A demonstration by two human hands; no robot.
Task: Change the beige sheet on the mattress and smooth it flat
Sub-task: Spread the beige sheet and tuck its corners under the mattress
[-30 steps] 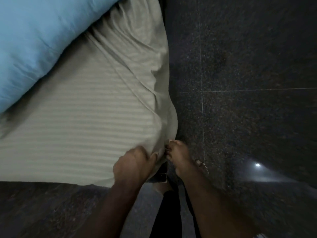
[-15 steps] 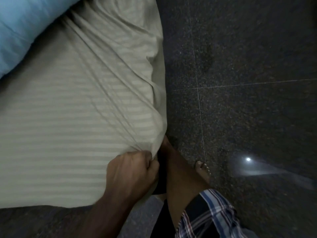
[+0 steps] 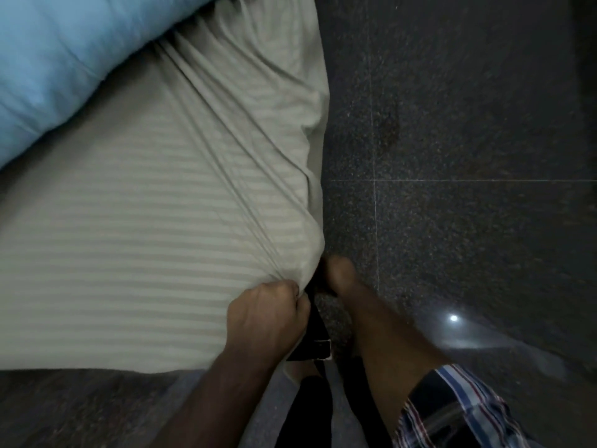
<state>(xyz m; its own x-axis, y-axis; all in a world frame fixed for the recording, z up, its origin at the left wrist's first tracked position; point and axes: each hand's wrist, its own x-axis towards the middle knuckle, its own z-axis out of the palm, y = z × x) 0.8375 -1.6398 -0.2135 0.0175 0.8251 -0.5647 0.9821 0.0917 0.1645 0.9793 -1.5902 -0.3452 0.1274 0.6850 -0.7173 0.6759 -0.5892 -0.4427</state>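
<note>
The left hand (image 3: 266,313) is gripping the beige, faintly striped cotton sheet (image 3: 135,253) at the mattress corner, its fingers curled tight into a fist with a bunch of cloth caught between them. Long creases are fanning away from those knuckles toward the pale blue, puffy pillow (image 3: 64,69) lying well beyond them. The right hand (image 3: 336,274) is reaching down just beside the fist, past the corner's edge; its fingers are hidden under the overhang, so I cannot tell whether they are holding anything.

The likely trouble: the bunched cloth is slipping out of the fist if the pull is sharp, or the corner is staying gathered instead of wrapping under, leaving those diagonal ridges set into the surface. The pillow's weight is probably also pinning the far part of the sheet, resisting any tug.

Counted: one sheet, one pillow, two hands, and one dark speckled stone floor (image 3: 468,124) beyond the fingertips.
</note>
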